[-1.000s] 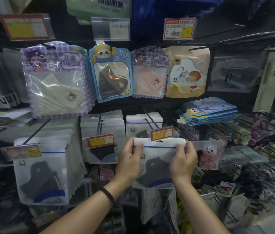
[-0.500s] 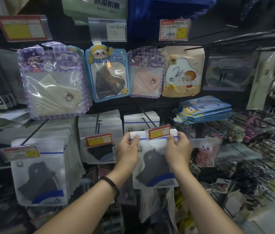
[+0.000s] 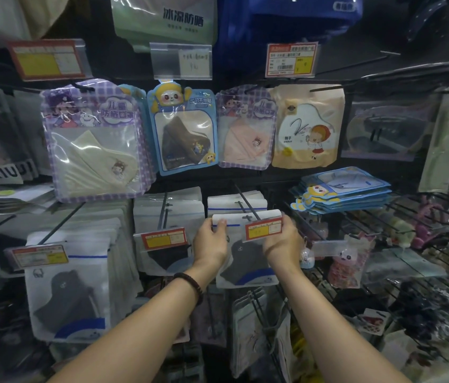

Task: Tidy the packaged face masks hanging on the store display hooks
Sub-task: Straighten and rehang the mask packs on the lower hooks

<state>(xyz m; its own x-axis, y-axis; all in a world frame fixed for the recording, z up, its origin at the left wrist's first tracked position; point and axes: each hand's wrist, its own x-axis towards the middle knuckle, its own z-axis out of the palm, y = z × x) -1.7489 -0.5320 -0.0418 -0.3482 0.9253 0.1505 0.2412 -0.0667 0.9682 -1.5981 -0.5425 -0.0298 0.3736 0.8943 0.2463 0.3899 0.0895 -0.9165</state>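
Observation:
A white packet with a dark face mask (image 3: 248, 261) hangs at the middle of the display, its top edge at the black hook (image 3: 246, 204). My left hand (image 3: 212, 244) pinches its top left corner. My right hand (image 3: 282, 241) grips its top right corner, just behind the hook's red and yellow price tag (image 3: 263, 229). More white mask packets (image 3: 235, 204) sit further back on the same hook. Similar packets hang on the hooks to the left (image 3: 168, 233) and far left (image 3: 68, 291).
Children's mask packets hang in the row above: purple (image 3: 93, 139), blue (image 3: 184, 131), a second purple one (image 3: 245, 128) and beige (image 3: 306, 125). A stack of blue packets (image 3: 347, 192) lies on the wire rack (image 3: 425, 261) at right, among small toys.
Both hands have lifted the white mask packet up and pushed it back onto the hook; its top edge now sits behind the price tag rather than below it.

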